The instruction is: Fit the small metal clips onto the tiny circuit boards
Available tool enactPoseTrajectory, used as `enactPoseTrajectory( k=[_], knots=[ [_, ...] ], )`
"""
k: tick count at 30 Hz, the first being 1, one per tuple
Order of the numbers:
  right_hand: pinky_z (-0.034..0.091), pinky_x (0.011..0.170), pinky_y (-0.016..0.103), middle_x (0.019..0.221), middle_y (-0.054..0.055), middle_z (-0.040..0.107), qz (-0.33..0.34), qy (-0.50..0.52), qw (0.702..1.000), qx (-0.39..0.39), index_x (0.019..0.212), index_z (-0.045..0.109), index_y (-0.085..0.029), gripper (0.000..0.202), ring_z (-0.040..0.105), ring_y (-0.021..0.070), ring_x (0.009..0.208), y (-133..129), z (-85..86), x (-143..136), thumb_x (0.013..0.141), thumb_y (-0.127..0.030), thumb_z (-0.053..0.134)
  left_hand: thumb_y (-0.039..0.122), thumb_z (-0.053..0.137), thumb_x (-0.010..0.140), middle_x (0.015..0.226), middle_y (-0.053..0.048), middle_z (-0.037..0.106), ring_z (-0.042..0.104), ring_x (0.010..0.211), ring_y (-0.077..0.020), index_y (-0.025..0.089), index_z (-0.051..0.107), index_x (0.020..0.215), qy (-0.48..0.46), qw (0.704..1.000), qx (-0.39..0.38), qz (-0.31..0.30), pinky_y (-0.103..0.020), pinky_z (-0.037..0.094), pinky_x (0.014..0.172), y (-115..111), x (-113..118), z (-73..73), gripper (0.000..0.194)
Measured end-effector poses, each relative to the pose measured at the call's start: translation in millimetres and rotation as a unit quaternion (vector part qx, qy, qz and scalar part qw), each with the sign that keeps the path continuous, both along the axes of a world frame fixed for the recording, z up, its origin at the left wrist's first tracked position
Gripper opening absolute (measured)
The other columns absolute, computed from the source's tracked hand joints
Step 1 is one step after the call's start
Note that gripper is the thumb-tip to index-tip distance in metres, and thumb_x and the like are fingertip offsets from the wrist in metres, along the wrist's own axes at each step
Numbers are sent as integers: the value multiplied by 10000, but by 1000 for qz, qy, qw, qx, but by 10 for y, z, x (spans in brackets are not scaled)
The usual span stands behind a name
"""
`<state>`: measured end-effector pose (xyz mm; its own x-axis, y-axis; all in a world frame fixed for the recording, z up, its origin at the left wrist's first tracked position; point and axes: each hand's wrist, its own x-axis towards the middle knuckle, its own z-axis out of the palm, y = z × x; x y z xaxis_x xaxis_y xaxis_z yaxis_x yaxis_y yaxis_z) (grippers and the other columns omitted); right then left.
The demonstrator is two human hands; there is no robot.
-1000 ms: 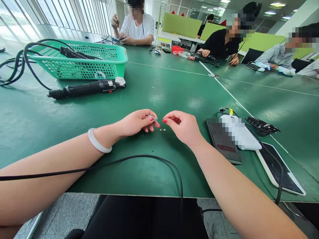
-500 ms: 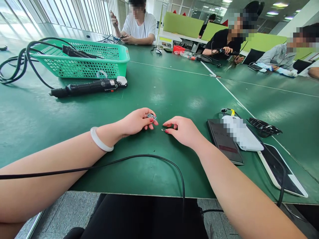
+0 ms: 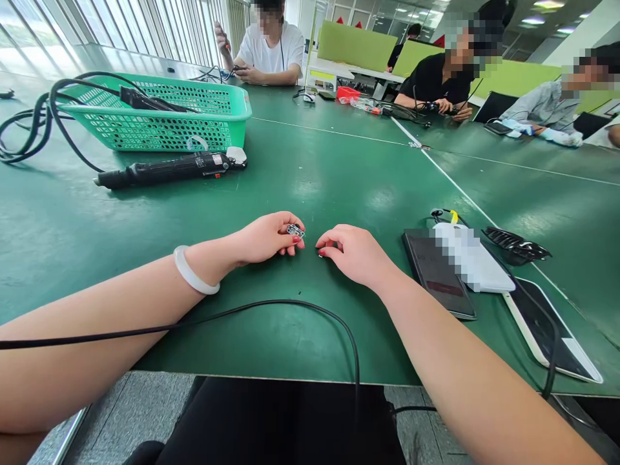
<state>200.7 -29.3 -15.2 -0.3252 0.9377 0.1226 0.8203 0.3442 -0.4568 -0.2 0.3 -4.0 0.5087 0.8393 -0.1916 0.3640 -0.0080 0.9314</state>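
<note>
My left hand is closed, thumb and fingers pinching a small silvery piece with cut-outs. A short gap to the right, my right hand holds its thumb and forefinger pinched together just above the green table. Between those fingertips only a tiny pale edge of a small flat piece shows; the rest is hidden by the fingers. Both hands face each other with their fingertips apart.
A green basket with a black cord stands back left, an electric screwdriver before it. Right of my right arm lie a dark phone, a white device and a tablet. A black cable crosses the front. People sit across.
My right thumb and forefinger have come together on the small flat piece, which showed more fully before. The piece in my left hand has tilted slightly and shows more of its face.
</note>
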Motion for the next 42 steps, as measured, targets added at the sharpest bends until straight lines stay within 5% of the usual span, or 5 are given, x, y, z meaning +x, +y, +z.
enactPoseTrajectory(
  k=[6, 14, 42],
  knots=[
    [442, 703, 277, 859, 10, 669, 20, 15, 1000, -3, 861, 700, -223, 288, 578, 129, 768, -18, 14, -50, 809, -52, 474, 116, 527, 785, 794, -21, 630, 551, 618, -88, 161, 507, 1071, -10, 1000, 17, -7, -231, 438, 579, -9, -19, 6, 291],
    [402, 560, 270, 741, 3, 642, -39, -16, 999, -12, 758, 704, -228, 69, 552, 131, 645, -39, 77, 65, 745, -280, 661, 174, 518, 819, 785, -24, 631, 549, 620, -90, 158, 527, 1012, -2, 1000, 22, -14, -225, 430, 566, -16, -15, 6, 193],
    [415, 613, 306, 827, 20, 677, -37, -90, 995, 21, 750, 703, -222, 148, 584, 164, 730, -55, 65, 16, 805, -176, 573, 251, 573, 806, 839, -30, 614, 533, 629, -90, 159, 537, 1037, -34, 999, 7, 11, -232, 395, 551, -35, -7, 15, 250]
  ],
)
